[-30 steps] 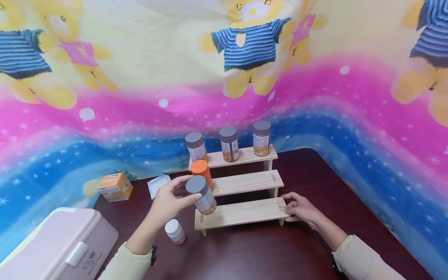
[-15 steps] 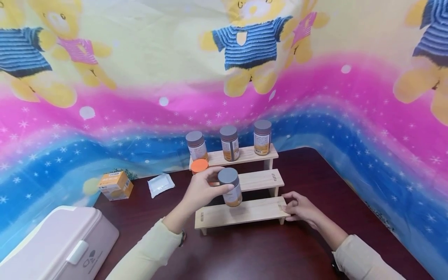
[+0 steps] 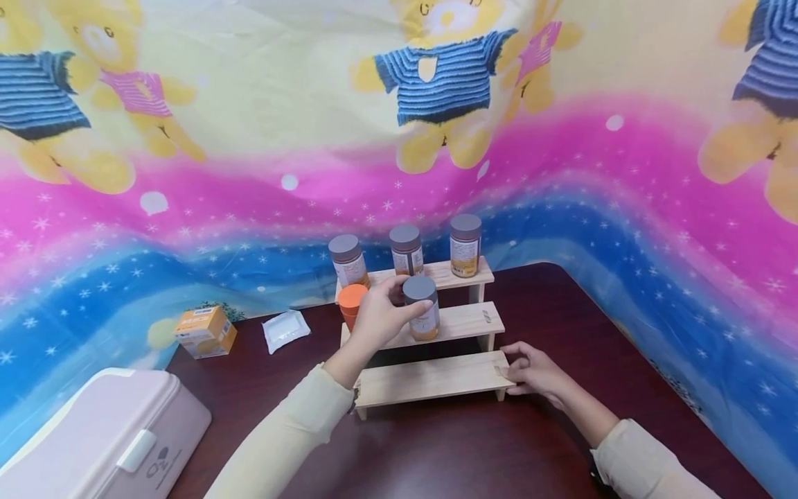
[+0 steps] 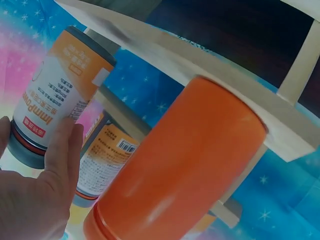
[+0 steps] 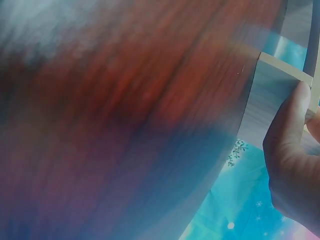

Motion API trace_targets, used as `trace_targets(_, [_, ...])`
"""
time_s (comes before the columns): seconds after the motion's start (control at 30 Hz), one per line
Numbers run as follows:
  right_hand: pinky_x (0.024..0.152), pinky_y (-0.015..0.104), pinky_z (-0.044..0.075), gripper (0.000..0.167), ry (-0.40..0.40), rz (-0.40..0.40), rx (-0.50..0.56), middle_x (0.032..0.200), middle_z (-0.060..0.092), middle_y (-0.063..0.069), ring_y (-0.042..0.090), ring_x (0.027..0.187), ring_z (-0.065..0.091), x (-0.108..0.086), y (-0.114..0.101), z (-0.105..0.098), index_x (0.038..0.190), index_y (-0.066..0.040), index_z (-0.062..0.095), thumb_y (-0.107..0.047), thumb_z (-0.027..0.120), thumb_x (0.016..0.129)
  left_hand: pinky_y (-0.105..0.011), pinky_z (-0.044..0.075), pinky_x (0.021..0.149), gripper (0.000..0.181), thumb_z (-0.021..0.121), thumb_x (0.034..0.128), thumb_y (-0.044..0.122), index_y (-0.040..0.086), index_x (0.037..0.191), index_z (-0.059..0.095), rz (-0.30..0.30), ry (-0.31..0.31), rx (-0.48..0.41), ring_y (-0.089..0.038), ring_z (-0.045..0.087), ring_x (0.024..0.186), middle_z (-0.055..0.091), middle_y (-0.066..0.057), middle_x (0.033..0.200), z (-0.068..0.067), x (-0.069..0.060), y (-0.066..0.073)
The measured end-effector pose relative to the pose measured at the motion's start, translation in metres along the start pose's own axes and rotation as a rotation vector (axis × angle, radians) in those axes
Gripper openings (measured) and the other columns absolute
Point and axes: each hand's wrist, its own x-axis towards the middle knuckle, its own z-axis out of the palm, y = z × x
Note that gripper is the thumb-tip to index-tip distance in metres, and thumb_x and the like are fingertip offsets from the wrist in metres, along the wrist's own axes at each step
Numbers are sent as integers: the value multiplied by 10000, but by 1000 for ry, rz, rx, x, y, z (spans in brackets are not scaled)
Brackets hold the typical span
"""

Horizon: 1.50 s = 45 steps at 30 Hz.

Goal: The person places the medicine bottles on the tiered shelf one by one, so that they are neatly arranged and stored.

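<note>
My left hand (image 3: pixel 384 315) holds a grey-lidded jar (image 3: pixel 424 317) with an orange and white label, fingers and thumb around its side. The jar is upright over the middle step of a three-step wooden rack (image 3: pixel 436 378); I cannot tell whether its base touches the wood. In the left wrist view, printing shows on the held jar (image 4: pixel 60 92) beside the left hand (image 4: pixel 37 200). An orange bottle (image 3: pixel 352 299) stands at that step's left end, partly behind the hand. My right hand (image 3: pixel 536 374) grips the right end of the lowest step, also seen in the right wrist view.
Three similar grey-lidded jars stand on the top step, such as the right one (image 3: pixel 465 246). Left on the dark table (image 3: pixel 474 457) are an orange box (image 3: pixel 206 333), a white packet (image 3: pixel 285 330) and a pale pink case (image 3: pixel 106 430). A printed cloth hangs behind.
My left hand has carried the jar rightward, then back from the lowest step to the middle one. The left forearm now covers the small white bottle's place. My right hand stays put.
</note>
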Motion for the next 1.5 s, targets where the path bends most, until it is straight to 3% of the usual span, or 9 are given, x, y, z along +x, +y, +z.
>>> trace_targets(0.33, [653,372,577,551,-2,-10,7,787,578,64,188,730,615,-2,1,2,1326,74,328,9,609,857,-343,530,829,531,798,750,322,123,1209,618,-7,39,-7,-155,630,940,671,-17,1051,7,7,-12])
trace_targets(0.73, [665,380,577,565,4,9,-2,809,591,81,195,749,623,-3,-1,2,1338,71,316,-2,613,862,-347,534,835,558,785,767,301,96,1246,584,-5,126,62,-187,639,973,664,-69,1114,14,12,-11])
trace_targets(1.07, [666,376,576,572,-10,-15,15,791,588,65,186,734,621,-2,-4,-1,1322,83,322,2,624,843,-372,529,850,626,769,779,340,119,1314,532,-42,130,95,-199,627,1016,642,-69,1165,6,10,-13])
trace_targets(1.3, [661,374,577,575,-4,-17,23,791,579,71,187,725,621,-2,-5,-1,1325,86,318,1,623,846,-363,525,858,623,766,784,330,73,1303,536,2,135,91,-205,619,1028,635,-93,1175,11,13,-11])
trace_targets(1.5, [657,377,577,571,-3,-6,12,803,582,81,185,726,615,-2,-2,1,1333,81,320,-8,626,859,-368,511,885,641,766,788,312,74,1327,513,-13,130,91,-208,597,1055,613,-95,1202,14,10,-13])
